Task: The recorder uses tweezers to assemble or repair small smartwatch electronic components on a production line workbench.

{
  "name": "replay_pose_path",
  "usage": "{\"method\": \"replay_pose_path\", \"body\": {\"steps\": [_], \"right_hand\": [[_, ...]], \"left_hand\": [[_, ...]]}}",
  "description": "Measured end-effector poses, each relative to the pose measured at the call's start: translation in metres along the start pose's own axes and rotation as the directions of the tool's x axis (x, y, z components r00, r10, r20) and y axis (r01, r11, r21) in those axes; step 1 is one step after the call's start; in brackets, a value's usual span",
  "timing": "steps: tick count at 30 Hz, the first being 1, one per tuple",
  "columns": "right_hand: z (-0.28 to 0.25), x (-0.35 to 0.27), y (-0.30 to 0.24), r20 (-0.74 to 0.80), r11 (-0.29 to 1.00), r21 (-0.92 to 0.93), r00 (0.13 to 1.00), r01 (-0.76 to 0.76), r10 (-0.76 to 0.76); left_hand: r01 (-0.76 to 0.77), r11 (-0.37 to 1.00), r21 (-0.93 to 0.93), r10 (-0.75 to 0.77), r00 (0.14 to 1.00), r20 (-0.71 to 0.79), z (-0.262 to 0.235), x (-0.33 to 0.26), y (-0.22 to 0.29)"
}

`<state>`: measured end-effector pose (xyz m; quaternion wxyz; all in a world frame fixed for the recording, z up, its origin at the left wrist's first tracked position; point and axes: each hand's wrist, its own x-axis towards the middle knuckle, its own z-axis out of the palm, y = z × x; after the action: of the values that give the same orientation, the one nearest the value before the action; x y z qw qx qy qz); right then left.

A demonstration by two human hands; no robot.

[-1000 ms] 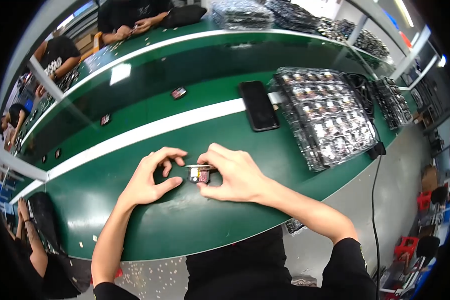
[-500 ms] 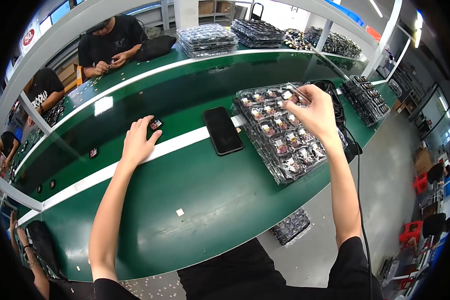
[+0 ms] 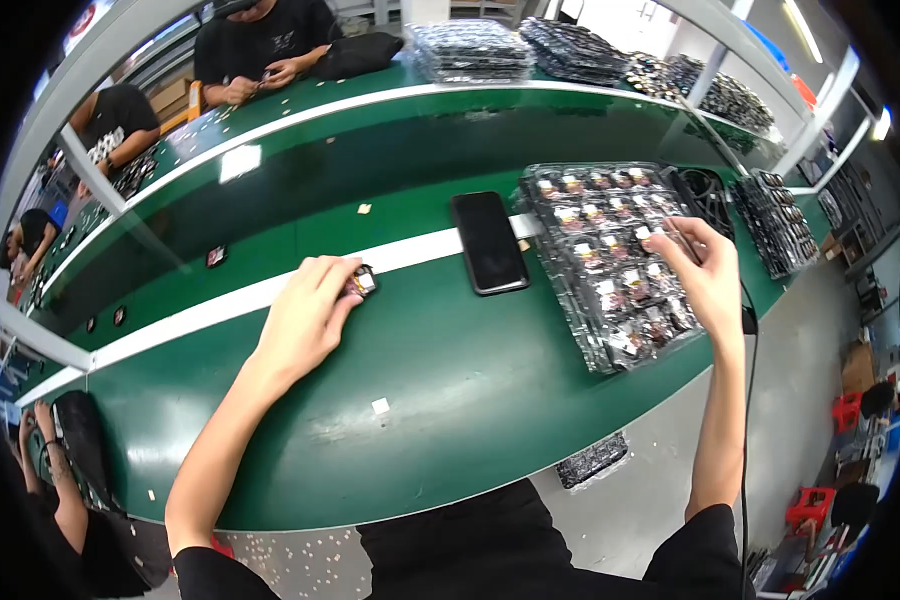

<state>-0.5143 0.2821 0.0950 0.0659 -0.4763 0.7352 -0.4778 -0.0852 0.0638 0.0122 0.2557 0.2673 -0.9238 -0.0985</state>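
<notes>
My left hand (image 3: pixel 308 315) is closed on a small dark electronic module (image 3: pixel 365 281) with a pale square face, held by the fingertips just above the bench near the white strip. Over the right side of a clear plastic tray (image 3: pixel 577 318) is my right hand (image 3: pixel 708 283), its thumb and forefinger apart. A white-topped module (image 3: pixel 644 237) sits in a tray pocket by the thumb tip; whether they touch is unclear. Similar modules fill rows of pockets in the tray. Its right edge is partly hidden by my right hand.
A black phone (image 3: pixel 490 243) lies left of the tray across the white strip (image 3: pixel 240 308). Loose modules, one dark module (image 3: pixel 216 256) among them, rest farther left. Black cables (image 3: pixel 707 190) and another tray stack (image 3: pixel 778 225) stand right. People work across the bench.
My left hand has taken hold of the module that lay beside it and lifted it nearer. My right hand has shifted from the tray's far rows to its right middle. The view has turned slightly.
</notes>
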Motion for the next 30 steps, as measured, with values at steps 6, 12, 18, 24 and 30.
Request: {"method": "replay_pose_path", "body": {"steps": [6, 12, 18, 24, 30], "right_hand": [[0.055, -0.059, -0.093, 0.329, 0.979, 0.158, 0.928, 0.127, -0.173], [0.176, -0.072, -0.108, 0.563, 0.928, 0.307, 0.746, 0.211, -0.356], [0.235, -0.086, -0.083, 0.577, 0.894, 0.443, 0.787, -0.076, -0.219], [0.235, -0.094, -0.081, 0.616, 0.867, 0.448, 0.778, -0.216, -0.124], [0.234, -0.096, -0.074, 0.538, 0.904, 0.421, 0.783, 0.07, -0.311]], "left_hand": [[0.035, 0.997, 0.075, -0.043, 0.993, 0.112, -0.021, -0.055, 0.023], [0.062, 0.996, -0.064, -0.054, 0.991, 0.123, -0.024, -0.076, -0.001], [0.022, 0.966, -0.258, 0.023, 0.985, 0.17, -0.028, -0.077, -0.012], [0.031, 0.942, -0.333, 0.022, 0.988, 0.155, -0.024, -0.08, -0.023], [0.173, 0.913, -0.368, -0.086, 0.967, 0.241, -0.02, -0.079, -0.003]]}}
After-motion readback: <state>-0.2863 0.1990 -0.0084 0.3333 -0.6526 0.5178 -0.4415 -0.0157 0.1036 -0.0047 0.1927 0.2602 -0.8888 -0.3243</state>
